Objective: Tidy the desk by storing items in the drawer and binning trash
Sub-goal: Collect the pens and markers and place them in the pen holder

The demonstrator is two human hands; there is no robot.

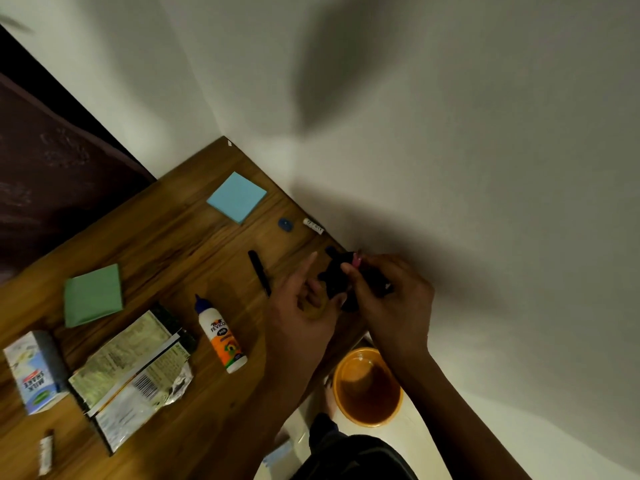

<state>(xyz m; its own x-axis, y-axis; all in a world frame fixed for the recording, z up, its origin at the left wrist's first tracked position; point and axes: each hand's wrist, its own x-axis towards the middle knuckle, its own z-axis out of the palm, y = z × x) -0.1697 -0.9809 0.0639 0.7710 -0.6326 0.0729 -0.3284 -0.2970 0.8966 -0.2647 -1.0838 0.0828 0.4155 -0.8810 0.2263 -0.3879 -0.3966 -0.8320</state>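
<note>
Relative to the glue bottle (221,336), of which one is counted on the desk, two sticky-note pads are seen: a blue one (237,196) beyond it and a green one (93,295) to its left. One milk carton (34,370) and two flattened wrappers (133,372) are counted farther left. One black pen (259,277), one blue eraser (285,224) and one small white tube (313,226) are counted beyond it. One orange bin (367,386) is seen to its right.
</note>
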